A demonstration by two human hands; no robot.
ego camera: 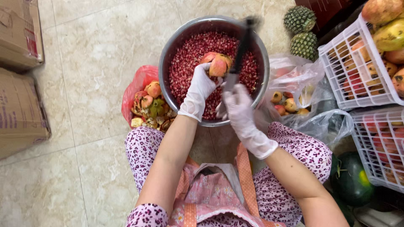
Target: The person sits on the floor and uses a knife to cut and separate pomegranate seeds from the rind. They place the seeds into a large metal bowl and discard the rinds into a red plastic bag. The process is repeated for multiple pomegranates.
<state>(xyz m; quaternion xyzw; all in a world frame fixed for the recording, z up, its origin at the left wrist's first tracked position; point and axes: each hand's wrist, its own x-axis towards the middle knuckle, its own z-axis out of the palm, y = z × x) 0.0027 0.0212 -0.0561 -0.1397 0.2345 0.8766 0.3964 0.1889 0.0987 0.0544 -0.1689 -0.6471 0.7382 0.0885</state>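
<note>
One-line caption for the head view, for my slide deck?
Gloved left hand holds a pomegranate piece over a metal bowl of seeds while the right hand swings a dark tool.

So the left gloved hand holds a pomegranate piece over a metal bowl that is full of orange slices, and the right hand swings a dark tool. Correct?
Not quite. The head view shows the metal bowl filled with red pomegranate seeds, not orange slices. The rest stands: the left hand holds the pomegranate piece over it, and the right hand swings the dark tool.
</note>
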